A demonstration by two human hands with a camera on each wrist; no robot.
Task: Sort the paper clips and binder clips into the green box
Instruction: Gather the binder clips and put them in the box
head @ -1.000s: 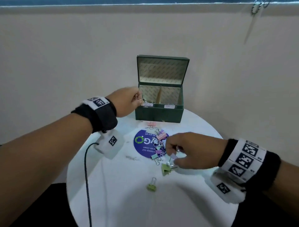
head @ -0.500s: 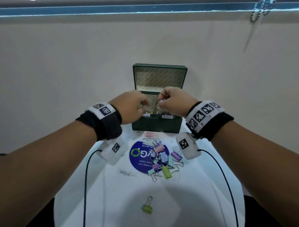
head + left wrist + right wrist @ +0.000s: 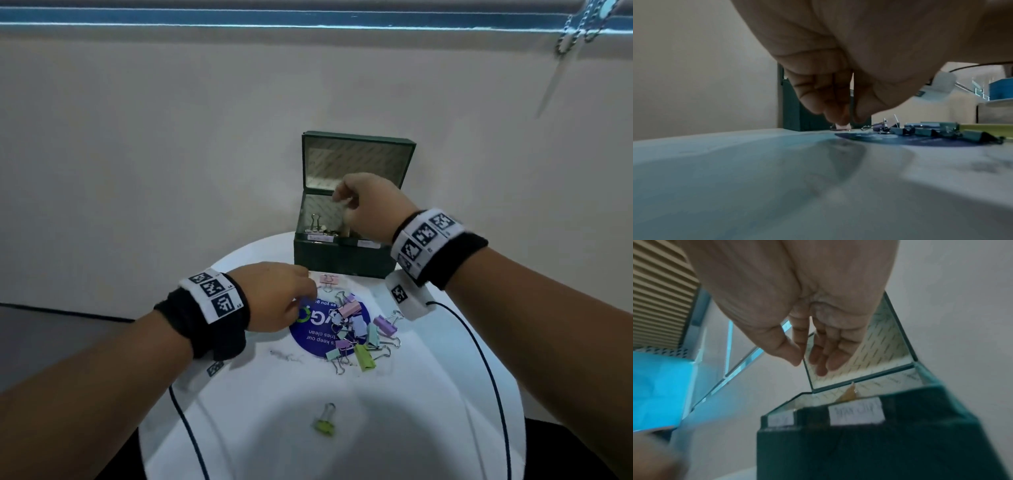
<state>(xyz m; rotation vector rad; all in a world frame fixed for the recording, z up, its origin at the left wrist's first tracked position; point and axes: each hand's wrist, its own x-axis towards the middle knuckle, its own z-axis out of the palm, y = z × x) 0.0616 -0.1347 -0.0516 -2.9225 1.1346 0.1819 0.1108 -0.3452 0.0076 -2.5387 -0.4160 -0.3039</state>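
Note:
The green box stands open at the back of the round white table, with a binder clip in its left compartment. My right hand hovers over the box with its fingers loose and nothing in them. My left hand is down on the table, thumb and fingers closing at a pink binder clip; whether they grip it is hidden. A pile of pastel binder clips lies on a blue sticker. One green binder clip lies alone nearer me.
The blue round sticker sits in front of the box. Black cables run from both wrists across the table. A small wire scrap lies left of the pile. A bare wall stands right behind the box.
My left hand has come down from the box to the table beside the pink binder clip. My right hand, which carried a clip to the box, now hangs open above it.

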